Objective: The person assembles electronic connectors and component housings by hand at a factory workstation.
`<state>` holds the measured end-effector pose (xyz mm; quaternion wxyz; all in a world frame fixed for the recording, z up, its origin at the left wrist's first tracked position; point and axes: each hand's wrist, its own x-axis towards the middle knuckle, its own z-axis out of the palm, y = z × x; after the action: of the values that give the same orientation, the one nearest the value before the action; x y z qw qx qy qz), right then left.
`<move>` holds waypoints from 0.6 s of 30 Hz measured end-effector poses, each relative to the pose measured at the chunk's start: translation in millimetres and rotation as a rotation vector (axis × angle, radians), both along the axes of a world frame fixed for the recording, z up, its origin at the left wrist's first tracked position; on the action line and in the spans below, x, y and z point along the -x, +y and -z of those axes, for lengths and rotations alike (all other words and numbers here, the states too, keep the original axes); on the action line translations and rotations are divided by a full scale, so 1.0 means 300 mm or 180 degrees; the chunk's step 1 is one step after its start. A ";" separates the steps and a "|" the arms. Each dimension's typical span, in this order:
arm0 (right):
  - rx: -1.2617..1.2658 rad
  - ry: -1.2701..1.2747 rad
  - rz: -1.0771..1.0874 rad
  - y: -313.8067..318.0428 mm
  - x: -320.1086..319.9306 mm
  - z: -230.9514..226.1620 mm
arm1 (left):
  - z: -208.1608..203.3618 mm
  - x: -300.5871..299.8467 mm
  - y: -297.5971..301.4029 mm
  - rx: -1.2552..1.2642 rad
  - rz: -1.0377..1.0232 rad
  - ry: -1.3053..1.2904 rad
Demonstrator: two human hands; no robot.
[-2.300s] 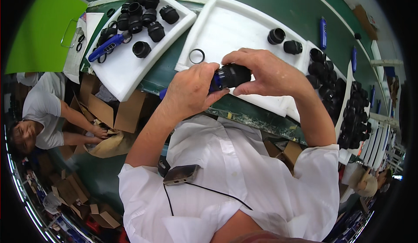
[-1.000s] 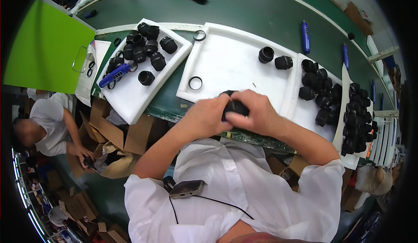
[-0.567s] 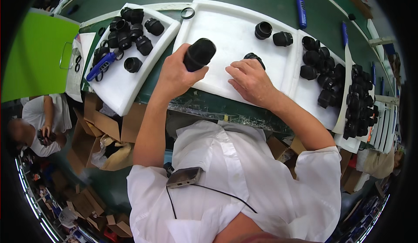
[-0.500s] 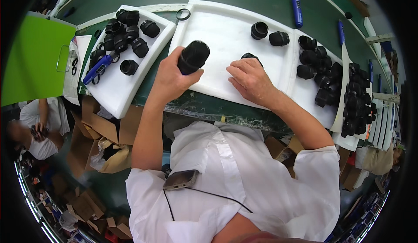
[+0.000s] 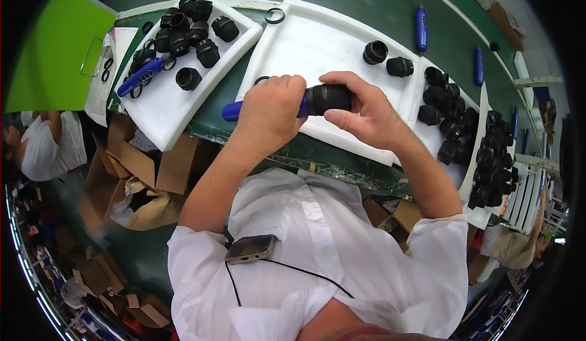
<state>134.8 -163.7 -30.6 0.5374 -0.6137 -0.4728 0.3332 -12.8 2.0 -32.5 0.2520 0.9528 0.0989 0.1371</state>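
A microphone with a blue handle [image 5: 231, 111] and a black ribbed head [image 5: 329, 99] lies sideways between my hands, over the front of the middle white foam tray [image 5: 305, 48]. My left hand [image 5: 273, 110] is wrapped round the blue handle, whose end sticks out on the left. On the right, my right hand [image 5: 373, 112] grips the black head, thumb below and fingers above. Its fingertips are partly hidden behind the head. Just behind my left hand, a black ring [image 5: 261, 79] shows in part. Two loose black microphone heads, one [image 5: 375, 52] open-ended and another [image 5: 400, 67] on its side, lie farther right.
In the left foam tray [image 5: 152, 124] are several black heads and a blue microphone body [image 5: 143, 77]. More heads [image 5: 452, 112] crowd the right tray. Blue handles [image 5: 422, 28] lie on the green table [image 5: 342, 2]. Cardboard boxes [image 5: 131, 152] stand below. Another person [image 5: 55, 145] sits at left.
The microphone has turned from upright to sideways in my left hand. My right hand has left the tray surface and taken its head. The black piece formerly under my right hand no longer shows there.
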 end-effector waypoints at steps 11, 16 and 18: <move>-0.0339 -0.1227 -0.0460 -0.037 0.025 -0.110 | 0.008 -0.019 0.046 0.1739 0.1030 0.0910; -0.0226 -0.1408 -0.0546 -0.039 0.010 -0.135 | -0.004 -0.039 0.064 0.2580 0.1226 0.1529; -0.0166 -0.1277 -0.0518 -0.035 -0.003 -0.140 | 0.002 -0.037 0.041 0.2372 0.1023 0.0879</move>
<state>135.8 -174.0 11.4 0.4196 -0.6134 -0.6267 0.2344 -1.9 14.3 -33.0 0.5816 0.8093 0.0247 -0.0779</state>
